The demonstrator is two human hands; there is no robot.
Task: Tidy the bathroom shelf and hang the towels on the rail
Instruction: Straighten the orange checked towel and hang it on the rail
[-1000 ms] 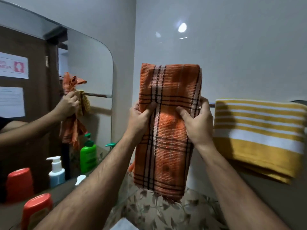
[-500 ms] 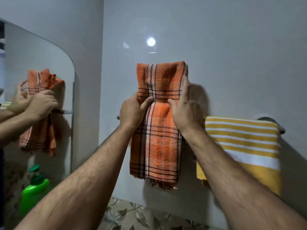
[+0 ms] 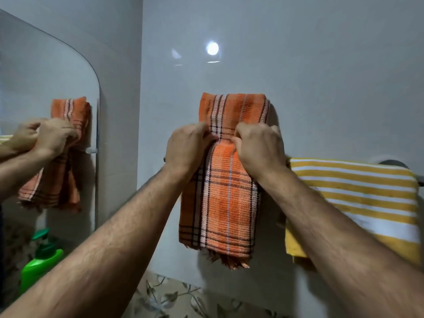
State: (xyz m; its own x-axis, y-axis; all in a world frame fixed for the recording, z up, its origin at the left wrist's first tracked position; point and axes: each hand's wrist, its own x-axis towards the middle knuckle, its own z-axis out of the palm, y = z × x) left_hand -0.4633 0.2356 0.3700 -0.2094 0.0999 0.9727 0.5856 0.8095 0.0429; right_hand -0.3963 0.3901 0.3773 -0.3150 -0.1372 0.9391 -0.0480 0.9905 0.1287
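Observation:
A folded orange plaid towel (image 3: 226, 203) is held up against the grey wall at the height of the towel rail. My left hand (image 3: 187, 149) pinches its left edge and my right hand (image 3: 259, 148) grips its right side; the upper part of the towel sticks up above both hands. The rail is mostly hidden; only its right bracket (image 3: 393, 162) and a bit by my left wrist show. A yellow and white striped towel (image 3: 358, 196) hangs over the rail just to the right, touching my right forearm.
A mirror (image 3: 46, 88) on the left wall reflects my hands and the orange towel. A green pump bottle (image 3: 37, 265) stands at the lower left. A leaf-patterned surface (image 3: 165, 297) lies below the towels.
Both hands have closed tighter on the orange towel and bunched it at rail height. The view has shifted right and up, so the red and white bottles at the left have left the frame.

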